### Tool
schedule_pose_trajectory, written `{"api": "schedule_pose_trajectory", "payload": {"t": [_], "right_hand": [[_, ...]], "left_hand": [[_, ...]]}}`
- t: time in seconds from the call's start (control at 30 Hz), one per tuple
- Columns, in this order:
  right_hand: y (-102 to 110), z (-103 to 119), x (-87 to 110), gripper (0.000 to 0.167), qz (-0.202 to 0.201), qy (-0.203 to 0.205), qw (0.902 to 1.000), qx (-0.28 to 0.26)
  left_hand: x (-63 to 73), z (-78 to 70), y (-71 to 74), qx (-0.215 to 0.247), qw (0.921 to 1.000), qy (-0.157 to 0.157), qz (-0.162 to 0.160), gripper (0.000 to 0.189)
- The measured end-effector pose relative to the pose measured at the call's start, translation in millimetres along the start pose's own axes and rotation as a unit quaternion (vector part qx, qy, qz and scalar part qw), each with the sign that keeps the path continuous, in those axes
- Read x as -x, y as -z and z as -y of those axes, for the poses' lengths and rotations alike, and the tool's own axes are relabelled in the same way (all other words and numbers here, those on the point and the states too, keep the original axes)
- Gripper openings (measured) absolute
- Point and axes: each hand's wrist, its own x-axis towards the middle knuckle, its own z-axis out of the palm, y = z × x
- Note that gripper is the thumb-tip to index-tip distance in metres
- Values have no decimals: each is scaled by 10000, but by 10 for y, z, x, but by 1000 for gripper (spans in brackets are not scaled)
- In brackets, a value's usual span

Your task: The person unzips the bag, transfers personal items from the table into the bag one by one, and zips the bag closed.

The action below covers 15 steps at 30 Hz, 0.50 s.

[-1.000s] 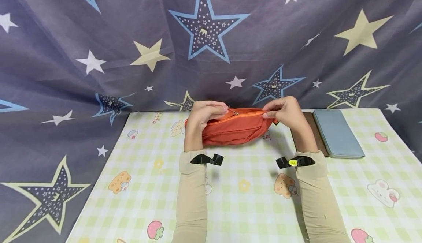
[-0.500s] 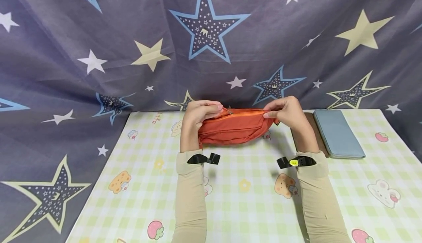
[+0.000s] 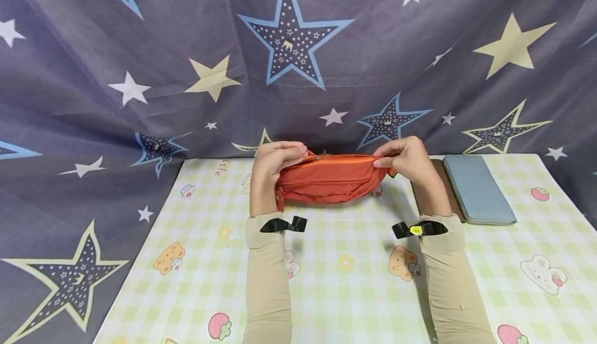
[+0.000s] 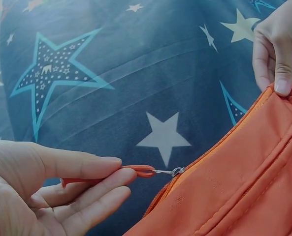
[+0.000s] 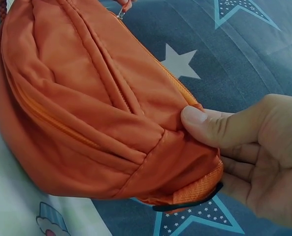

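Note:
An orange waist bag (image 3: 333,181) is held up near the back of the table, its top zip running between both hands. My left hand (image 3: 272,165) pinches the cord zip pull (image 4: 145,170) between thumb and fingers. The metal slider (image 4: 178,171) sits toward the bag's left part, with the pull stretched out from it to the left. At the bag's right end, my right hand (image 3: 404,158) grips the fabric by the zip's end, thumb on the near side. A black-edged strap end (image 5: 197,196) hangs below that grip.
A light blue zipped wallet-like case (image 3: 479,188) lies right of the right forearm. Beside it is a brown flat item (image 3: 445,183), partly hidden by the arm. The checked tablecloth (image 3: 345,302) meets a star-print curtain (image 3: 177,48) at the back.
My left hand has moved left, drawing the zip slider along the bag's top edge with it. My right hand has stayed at the right end.

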Motion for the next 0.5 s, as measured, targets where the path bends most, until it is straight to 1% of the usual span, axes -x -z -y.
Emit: {"api": "schedule_pose_trajectory", "payload": {"t": [0.1,0.17,0.33,0.5], "right_hand": [[9,-11,5,11,-25,-2,10000,-14],[11,-15,7,11,-39,1,10000,-15],[8,-23,12,11,-66,-13,10000,19],[6,-31,12,10,-71,-26,10000,37]], "left_hand": [[2,-6,21,95,9999,-70,-72,25],[6,-8,39,186,9997,-114,-148,24],[4,-10,72,307,9992,-149,-209,12],[-7,-9,103,357,9990,-137,-240,15]]}}
